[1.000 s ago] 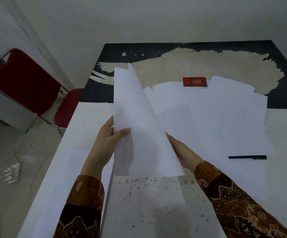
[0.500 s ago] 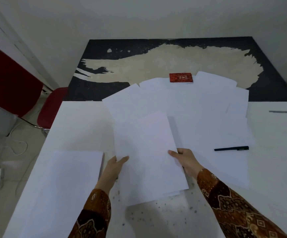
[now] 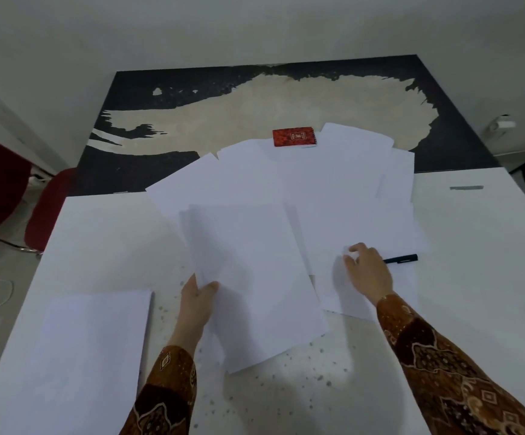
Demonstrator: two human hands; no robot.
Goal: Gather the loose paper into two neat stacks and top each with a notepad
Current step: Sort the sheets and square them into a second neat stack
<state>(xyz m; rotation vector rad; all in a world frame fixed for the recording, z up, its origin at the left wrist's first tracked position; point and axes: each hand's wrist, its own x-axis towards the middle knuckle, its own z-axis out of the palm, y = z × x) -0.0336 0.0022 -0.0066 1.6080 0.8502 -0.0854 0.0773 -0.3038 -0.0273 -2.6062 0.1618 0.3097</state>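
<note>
r hand [image 3: 368, 271] off sheaf [image 3: 255, 277], now on loose sheet [image 3: 349, 233]

The red notepad [image 3: 294, 137] bears a label too small to read.

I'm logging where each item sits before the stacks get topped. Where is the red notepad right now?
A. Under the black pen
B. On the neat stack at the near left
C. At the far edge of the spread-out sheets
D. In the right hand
C: the red notepad lies at the far edge of the loose sheets, away from both hands and the near-left stack.
</note>
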